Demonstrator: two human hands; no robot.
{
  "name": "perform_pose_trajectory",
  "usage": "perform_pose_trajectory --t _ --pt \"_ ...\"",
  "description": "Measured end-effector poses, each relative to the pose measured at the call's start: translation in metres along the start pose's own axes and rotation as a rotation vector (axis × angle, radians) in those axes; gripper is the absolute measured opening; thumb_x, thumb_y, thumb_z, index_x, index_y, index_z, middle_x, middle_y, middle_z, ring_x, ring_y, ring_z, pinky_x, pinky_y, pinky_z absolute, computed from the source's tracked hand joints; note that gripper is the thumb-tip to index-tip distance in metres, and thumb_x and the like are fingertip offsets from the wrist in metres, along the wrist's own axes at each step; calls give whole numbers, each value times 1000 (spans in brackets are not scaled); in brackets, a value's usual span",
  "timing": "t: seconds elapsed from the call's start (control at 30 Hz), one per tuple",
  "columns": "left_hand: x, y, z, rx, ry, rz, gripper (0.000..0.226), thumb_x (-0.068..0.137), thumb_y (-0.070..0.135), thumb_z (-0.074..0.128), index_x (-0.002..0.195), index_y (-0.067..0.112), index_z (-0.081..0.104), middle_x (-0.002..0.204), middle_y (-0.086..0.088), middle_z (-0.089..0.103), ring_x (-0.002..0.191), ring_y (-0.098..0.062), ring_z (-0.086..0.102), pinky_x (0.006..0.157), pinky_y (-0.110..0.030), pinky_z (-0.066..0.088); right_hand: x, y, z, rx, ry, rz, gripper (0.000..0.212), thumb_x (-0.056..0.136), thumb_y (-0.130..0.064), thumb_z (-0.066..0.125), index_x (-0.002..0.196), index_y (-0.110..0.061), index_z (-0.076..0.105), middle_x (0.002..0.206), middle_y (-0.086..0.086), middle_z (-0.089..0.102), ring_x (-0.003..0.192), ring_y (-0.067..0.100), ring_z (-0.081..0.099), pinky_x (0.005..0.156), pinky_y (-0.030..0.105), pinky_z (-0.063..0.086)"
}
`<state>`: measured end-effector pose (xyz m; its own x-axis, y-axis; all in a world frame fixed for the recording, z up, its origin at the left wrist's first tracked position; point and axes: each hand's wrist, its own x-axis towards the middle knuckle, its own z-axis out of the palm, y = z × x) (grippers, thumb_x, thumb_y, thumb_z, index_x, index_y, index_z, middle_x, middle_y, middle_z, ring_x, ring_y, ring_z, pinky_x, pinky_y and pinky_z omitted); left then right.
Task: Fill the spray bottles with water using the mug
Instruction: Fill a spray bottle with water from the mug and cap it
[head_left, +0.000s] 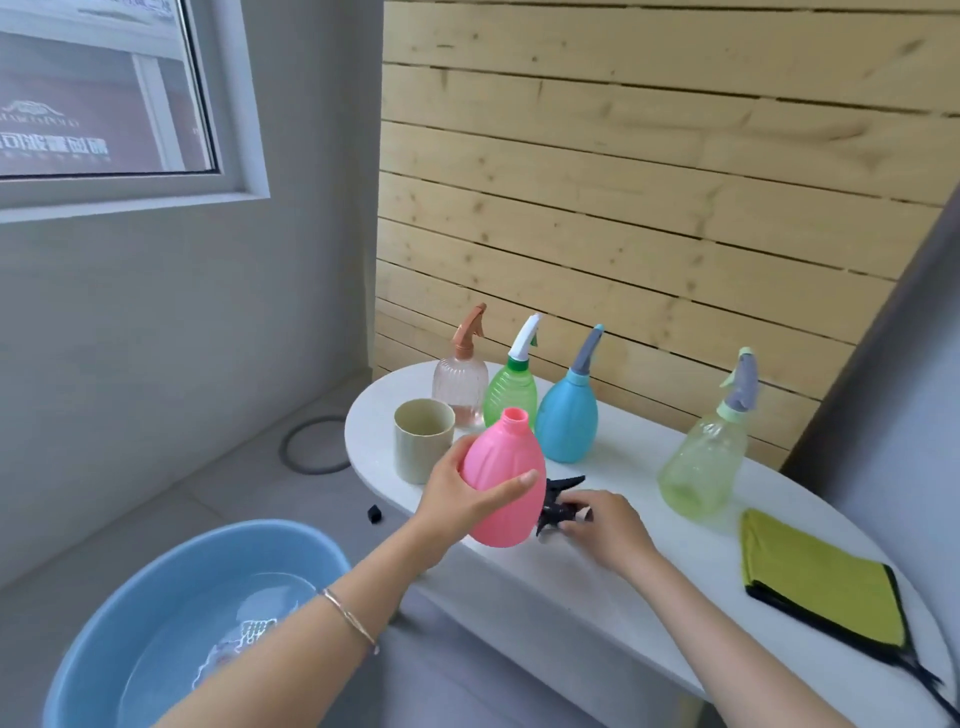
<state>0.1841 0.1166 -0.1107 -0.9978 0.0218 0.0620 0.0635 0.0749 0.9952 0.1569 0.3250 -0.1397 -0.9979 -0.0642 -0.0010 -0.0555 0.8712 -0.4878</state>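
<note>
My left hand (457, 493) grips a pink spray bottle (506, 486) with no top on its open neck, held at the near edge of the white table (649, 525). Just to its right my right hand (605, 525) holds the black sprayer head (561, 501), which lies on the tabletop. A beige mug (422, 439) stands upright behind my left hand. Along the back stand a clear bottle with a brown sprayer (461, 382), a green bottle (511, 389) and a blue bottle (569, 418). A pale green bottle (704, 465) stands apart to the right.
A blue basin (171, 613) holding water sits on the floor at the lower left. A folded yellow-green cloth (826, 582) lies on the table's right end. A small black piece (375, 514) lies on the floor by the table, and a dark ring (306, 447) beyond it.
</note>
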Motion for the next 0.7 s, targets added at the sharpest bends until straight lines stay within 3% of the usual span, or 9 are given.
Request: perform_pose_trajectory --t 0.1,0.2,0.33,0.5,0.7 --pt "-2 -11 21 -6 -35 2 72 50 56 85 112 38 55 107 11 65 95 -5 65 66 -15 52 2 8 -23 278 132 20 18 84 -17 69 102 -21 70 91 -2 70 76 13 61 66 20 42" --pt "3 -17 38 -40 -52 -15 64 58 49 86 112 36 55 109 8 64 96 -6 64 67 -15 52 0 5 -62 703 306 -3 19 87 -11 66 105 -15 65 101 7 70 87 13 64 74 11 47" --pt "10 -27 54 -9 -83 -24 76 48 61 85 113 37 53 111 7 64 97 -8 64 68 -18 52 -12 -14 -103 1151 458 -122 18 89 -10 62 106 -15 64 104 1 69 98 16 64 90 22 50" --pt "10 -35 68 3 -111 -9 76 47 60 85 111 37 51 110 7 63 97 -8 63 69 -19 52 -24 -42 -126 1323 486 -300 40 71 -35 69 104 -15 66 95 -10 70 111 23 62 92 25 49" --pt "11 -37 71 40 -124 24 79 45 64 81 113 36 52 108 10 64 98 -8 63 74 -19 53 -18 -58 -117 1319 531 -382 31 80 -25 65 109 -13 65 103 -5 68 109 22 61 102 31 44"
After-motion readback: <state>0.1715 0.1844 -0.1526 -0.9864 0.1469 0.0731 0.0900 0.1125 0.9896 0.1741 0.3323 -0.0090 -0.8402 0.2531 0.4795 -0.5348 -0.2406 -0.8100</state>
